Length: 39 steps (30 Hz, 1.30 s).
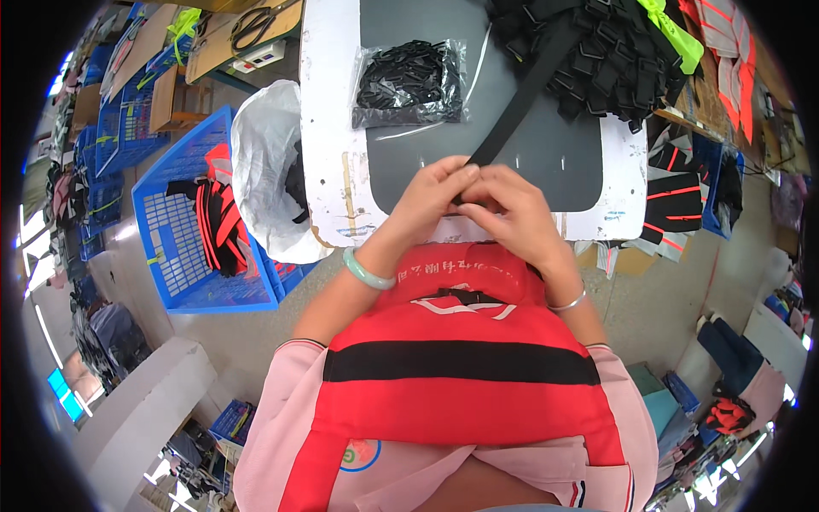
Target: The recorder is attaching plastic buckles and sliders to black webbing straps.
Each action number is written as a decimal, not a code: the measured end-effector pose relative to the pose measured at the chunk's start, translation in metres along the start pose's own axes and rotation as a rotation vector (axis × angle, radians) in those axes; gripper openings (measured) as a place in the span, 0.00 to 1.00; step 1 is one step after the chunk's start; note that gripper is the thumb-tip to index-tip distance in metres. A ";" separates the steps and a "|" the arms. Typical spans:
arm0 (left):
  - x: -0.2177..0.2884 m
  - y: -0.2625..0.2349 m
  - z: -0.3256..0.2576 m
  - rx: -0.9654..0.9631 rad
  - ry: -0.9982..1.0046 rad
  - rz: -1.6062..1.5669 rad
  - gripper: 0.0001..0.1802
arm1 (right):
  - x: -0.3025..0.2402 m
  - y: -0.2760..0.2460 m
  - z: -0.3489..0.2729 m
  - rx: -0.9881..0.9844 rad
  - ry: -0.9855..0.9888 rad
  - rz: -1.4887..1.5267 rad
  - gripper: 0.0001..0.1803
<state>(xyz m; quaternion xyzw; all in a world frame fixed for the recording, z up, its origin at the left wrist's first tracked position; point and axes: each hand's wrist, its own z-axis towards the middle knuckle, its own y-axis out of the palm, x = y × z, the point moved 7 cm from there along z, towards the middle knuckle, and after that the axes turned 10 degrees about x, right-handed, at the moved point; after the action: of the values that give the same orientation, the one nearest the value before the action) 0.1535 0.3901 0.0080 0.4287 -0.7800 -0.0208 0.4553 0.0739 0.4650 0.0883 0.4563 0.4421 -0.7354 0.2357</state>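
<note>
A long black webbing strap (520,107) runs from the far right of the table down to my fingers. My left hand (426,200) is closed in a pinch on its near end, at the table's front edge. My right hand (518,211) is closed beside it, fingertips meeting the left ones over the same end. Something small and dark shows between the fingers, too hidden to name. At the far right lies a heap of black straps with plastic buckles (606,77). A clear plastic bag of small black plastic parts (405,84) sits beyond my left hand.
The white table (328,171) has a dark grey top panel (563,175). To its left are a white sack (264,171) and a blue crate (175,247) of black and orange-red fabric pieces. Scissors (253,27) lie at the far left. Striped fabric pieces (678,196) are at the right.
</note>
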 end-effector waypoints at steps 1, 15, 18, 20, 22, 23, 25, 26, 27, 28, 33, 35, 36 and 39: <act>0.003 0.002 -0.006 -0.006 -0.005 0.013 0.13 | 0.011 -0.007 -0.006 0.000 0.001 0.000 0.07; -0.009 -0.144 -0.080 0.364 0.019 -0.102 0.05 | 0.018 -0.144 0.048 0.476 0.156 1.421 0.11; 0.019 -0.153 -0.073 0.441 0.310 -0.335 0.03 | 0.069 -0.166 0.026 0.635 0.173 1.146 0.12; 0.046 -0.136 -0.056 0.419 0.471 -0.658 0.03 | 0.084 -0.138 0.009 0.840 0.450 0.817 0.17; 0.069 -0.129 -0.031 0.468 0.494 -0.783 0.03 | 0.092 -0.099 -0.004 0.583 0.565 0.405 0.28; 0.082 -0.126 -0.016 0.363 0.521 -0.702 0.03 | 0.083 -0.080 -0.006 0.451 0.596 0.273 0.31; 0.101 -0.113 0.008 0.351 0.519 -0.363 0.05 | 0.090 -0.045 -0.019 0.306 0.637 0.334 0.31; 0.109 -0.101 0.017 0.443 0.490 -0.104 0.06 | 0.086 -0.032 -0.021 0.220 0.623 0.368 0.30; 0.113 -0.086 0.028 0.500 0.426 0.188 0.07 | 0.082 -0.024 -0.023 0.157 0.605 0.333 0.29; 0.124 -0.075 0.037 0.512 0.656 0.636 0.10 | 0.082 -0.015 -0.024 0.080 0.634 0.358 0.27; 0.121 -0.039 0.079 0.504 0.702 1.359 0.15 | 0.071 -0.008 -0.015 0.051 0.486 0.147 0.23; 0.122 -0.038 0.088 0.446 0.672 1.402 0.16 | 0.066 -0.015 -0.010 0.052 0.473 0.122 0.21; 0.121 -0.039 0.092 0.395 0.639 1.438 0.17 | 0.063 -0.018 -0.007 0.045 0.458 0.094 0.20; 0.127 -0.054 0.087 0.377 0.539 1.181 0.14 | 0.065 -0.022 -0.005 0.040 0.545 0.108 0.18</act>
<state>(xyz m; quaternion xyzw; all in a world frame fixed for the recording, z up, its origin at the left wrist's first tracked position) 0.0977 0.2373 0.0222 -0.0071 -0.7328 0.4758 0.4863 0.0286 0.4842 0.0398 0.6649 0.4497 -0.5803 0.1379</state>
